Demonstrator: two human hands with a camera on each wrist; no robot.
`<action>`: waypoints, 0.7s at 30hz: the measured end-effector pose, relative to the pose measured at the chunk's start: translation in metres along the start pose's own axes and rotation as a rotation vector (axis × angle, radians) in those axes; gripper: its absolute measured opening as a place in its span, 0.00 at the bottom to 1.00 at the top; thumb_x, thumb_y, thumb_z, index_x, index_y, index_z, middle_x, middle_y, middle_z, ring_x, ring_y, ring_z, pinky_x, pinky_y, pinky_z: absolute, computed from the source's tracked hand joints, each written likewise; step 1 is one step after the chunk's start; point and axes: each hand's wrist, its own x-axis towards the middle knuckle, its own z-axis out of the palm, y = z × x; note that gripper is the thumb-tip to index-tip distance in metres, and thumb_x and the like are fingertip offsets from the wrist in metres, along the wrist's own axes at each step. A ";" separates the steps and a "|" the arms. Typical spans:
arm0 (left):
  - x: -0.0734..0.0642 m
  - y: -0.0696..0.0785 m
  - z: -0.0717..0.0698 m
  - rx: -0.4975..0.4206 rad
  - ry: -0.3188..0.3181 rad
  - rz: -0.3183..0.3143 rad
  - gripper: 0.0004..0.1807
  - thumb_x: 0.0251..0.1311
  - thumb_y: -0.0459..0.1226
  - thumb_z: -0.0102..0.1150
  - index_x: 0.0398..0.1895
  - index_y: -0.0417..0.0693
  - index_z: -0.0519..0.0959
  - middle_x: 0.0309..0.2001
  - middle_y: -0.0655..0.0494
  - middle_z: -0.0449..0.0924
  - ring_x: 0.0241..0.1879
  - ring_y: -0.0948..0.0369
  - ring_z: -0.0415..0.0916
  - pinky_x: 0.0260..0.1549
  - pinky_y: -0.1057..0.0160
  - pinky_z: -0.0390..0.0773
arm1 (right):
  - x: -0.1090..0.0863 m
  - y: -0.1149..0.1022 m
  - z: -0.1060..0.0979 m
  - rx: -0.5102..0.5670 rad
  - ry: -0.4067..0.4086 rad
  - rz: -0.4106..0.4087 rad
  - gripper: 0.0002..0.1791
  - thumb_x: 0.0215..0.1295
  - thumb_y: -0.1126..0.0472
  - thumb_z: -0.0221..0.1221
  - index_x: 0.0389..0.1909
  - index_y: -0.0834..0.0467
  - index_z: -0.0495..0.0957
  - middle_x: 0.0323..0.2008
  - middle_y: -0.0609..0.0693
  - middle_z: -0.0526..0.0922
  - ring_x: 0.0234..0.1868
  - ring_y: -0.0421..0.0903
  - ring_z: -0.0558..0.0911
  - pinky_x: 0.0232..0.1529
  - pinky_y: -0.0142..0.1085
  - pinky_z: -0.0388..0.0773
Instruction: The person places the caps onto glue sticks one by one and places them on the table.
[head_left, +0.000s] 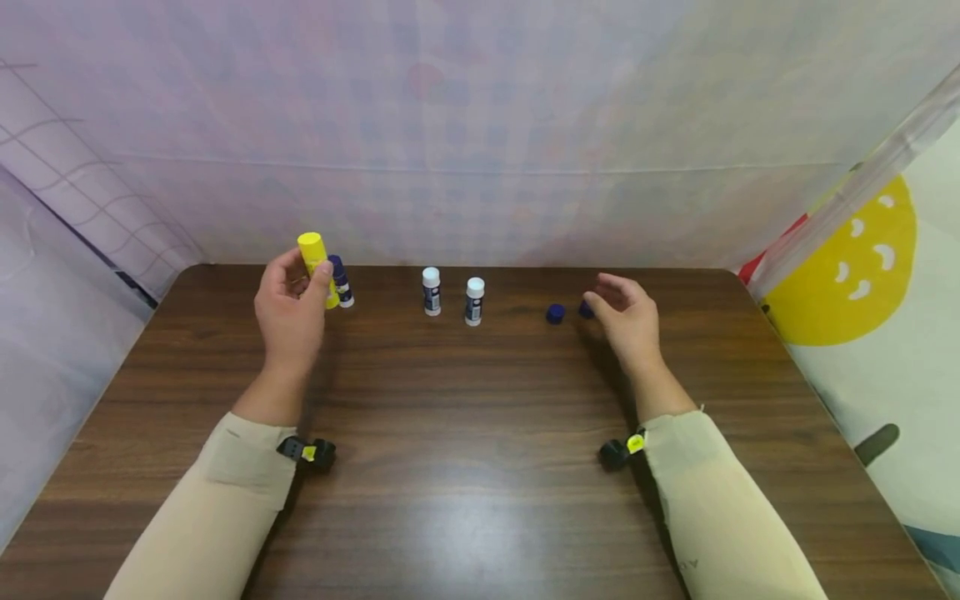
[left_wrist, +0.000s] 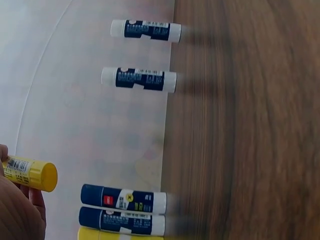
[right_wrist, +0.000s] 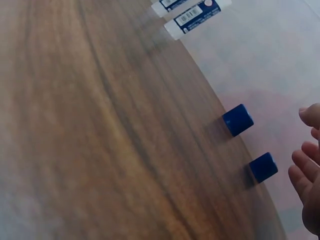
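My left hand [head_left: 288, 312] grips a yellow glue stick [left_wrist: 31, 173], raised off the table. Close by stand two blue-capped glue sticks [left_wrist: 122, 198], side by side, and another yellow glue stick [left_wrist: 117, 234], cut off by the frame's lower edge in the left wrist view. In the head view, the left hand partly hides this group. On the right, my right hand [head_left: 630, 321] hovers with loosely bent fingers and nothing in them. Below it, two blue caps [right_wrist: 238, 120] sit apart on the table; in the head view its fingers partly cover one cap [head_left: 587, 309].
Two white-topped glue sticks [head_left: 474, 302] stand upright near the middle of the table's far side. The brown wooden table [head_left: 465, 433] meets a pale curtain [head_left: 480, 208] at its back edge. A yellow-patterned cloth [head_left: 847, 283] hangs at the right.
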 end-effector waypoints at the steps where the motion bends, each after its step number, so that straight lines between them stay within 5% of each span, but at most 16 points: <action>1: 0.001 0.000 -0.001 0.001 0.005 -0.004 0.21 0.69 0.35 0.66 0.60 0.31 0.77 0.45 0.69 0.77 0.44 0.68 0.78 0.45 0.72 0.77 | 0.000 0.002 0.000 -0.008 -0.004 -0.002 0.25 0.69 0.60 0.68 0.65 0.63 0.78 0.60 0.66 0.81 0.61 0.51 0.83 0.62 0.29 0.78; 8: 0.007 -0.004 -0.006 -0.020 0.016 -0.012 0.21 0.69 0.35 0.66 0.60 0.32 0.78 0.46 0.67 0.78 0.41 0.67 0.77 0.43 0.72 0.78 | 0.003 0.011 0.000 -0.014 -0.057 0.012 0.29 0.69 0.63 0.68 0.68 0.66 0.74 0.65 0.67 0.78 0.68 0.59 0.78 0.71 0.45 0.75; 21: 0.015 -0.008 -0.015 -0.024 0.086 -0.049 0.20 0.68 0.35 0.66 0.59 0.34 0.79 0.45 0.67 0.79 0.46 0.66 0.78 0.46 0.71 0.78 | 0.003 0.012 -0.001 -0.089 -0.142 0.063 0.34 0.70 0.58 0.67 0.74 0.62 0.69 0.73 0.61 0.72 0.73 0.60 0.73 0.73 0.51 0.71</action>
